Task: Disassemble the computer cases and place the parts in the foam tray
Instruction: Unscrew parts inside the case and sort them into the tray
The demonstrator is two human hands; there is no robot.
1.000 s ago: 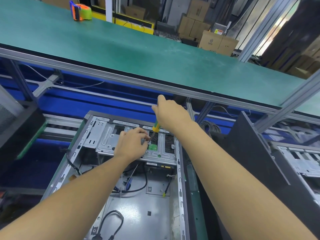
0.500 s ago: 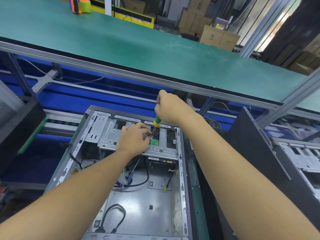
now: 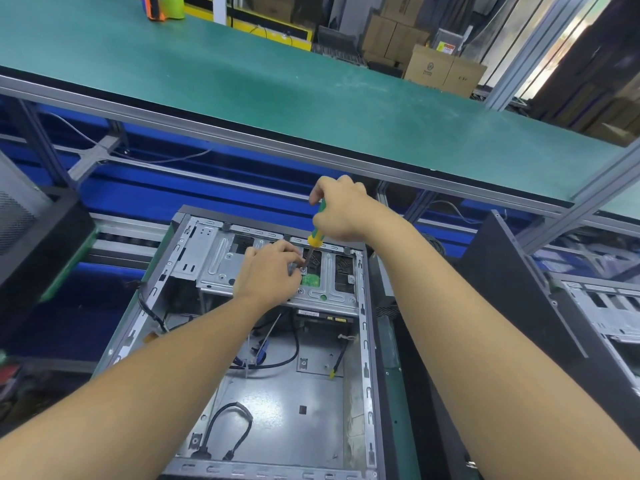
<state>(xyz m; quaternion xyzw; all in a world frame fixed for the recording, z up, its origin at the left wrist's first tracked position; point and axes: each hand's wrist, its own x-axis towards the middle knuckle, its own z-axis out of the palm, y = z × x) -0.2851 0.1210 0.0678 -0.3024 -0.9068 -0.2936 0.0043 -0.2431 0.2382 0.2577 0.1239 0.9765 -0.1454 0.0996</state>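
Below the right grip (image 3: 346, 209), curled round a green-and-yellow screwdriver (image 3: 316, 234), the tip meets a screw (image 3: 303, 270) on the metal drive bracket (image 3: 221, 271) at the far end of the open computer case (image 3: 362, 327). Just left of that tip, the left grip (image 3: 270, 275) rests on the bracket with fingers curled; I cannot tell whether they pinch anything.

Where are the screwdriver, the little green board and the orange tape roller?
screwdriver (image 3: 315, 239): head view, on its yellow handle end.
little green board (image 3: 310, 279): head view, on its middle.
orange tape roller (image 3: 154, 10): head view, on its orange side.
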